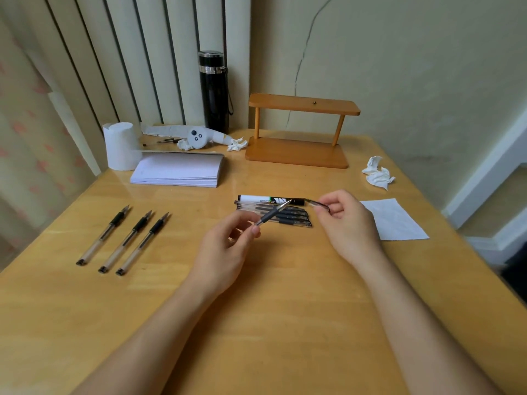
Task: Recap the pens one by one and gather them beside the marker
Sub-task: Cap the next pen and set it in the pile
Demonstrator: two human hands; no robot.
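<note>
My left hand grips an uncapped pen by its barrel, tip pointing up and to the right. My right hand pinches a clear pen cap a short way to the right of that tip. Behind the raised pen, the white and black marker lies flat on the table. Several capped pens lie side by side against its near side. Three uncapped pens lie in a row at the left, tips pointing away from me.
A stack of white paper and a paper roll sit at the back left. A black flask and a wooden rack stand at the back. A crumpled tissue and a flat white sheet lie at the right.
</note>
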